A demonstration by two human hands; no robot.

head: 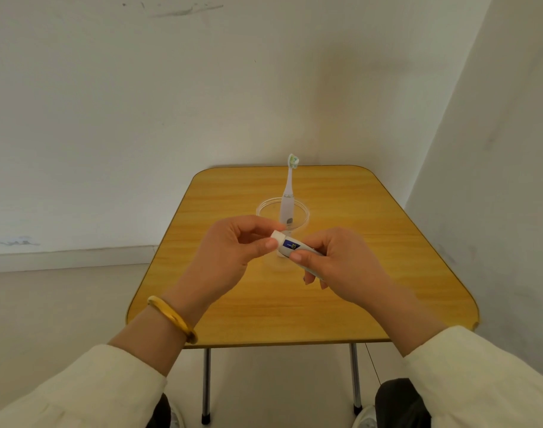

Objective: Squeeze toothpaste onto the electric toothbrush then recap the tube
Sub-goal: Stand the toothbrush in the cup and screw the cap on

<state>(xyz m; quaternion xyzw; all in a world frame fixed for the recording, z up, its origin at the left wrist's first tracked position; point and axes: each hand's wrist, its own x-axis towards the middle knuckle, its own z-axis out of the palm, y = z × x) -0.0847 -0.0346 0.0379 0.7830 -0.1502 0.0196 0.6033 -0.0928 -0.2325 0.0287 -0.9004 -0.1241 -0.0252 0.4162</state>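
A small white toothpaste tube (292,246) with a blue label is held over the middle of the table. My right hand (341,264) grips its body. My left hand (233,248) pinches the white cap (278,235) at the tube's end between thumb and fingers. Behind the hands, a white electric toothbrush (287,199) stands upright in a clear glass cup (304,213), its bristle head (293,160) pointing up. The cup's lower part is hidden by my hands.
A small yellow wooden folding table (372,242) with metal legs stands against white walls in a corner. My knees and shoes show below the near table edge. A gold bangle (171,318) is on my left wrist.
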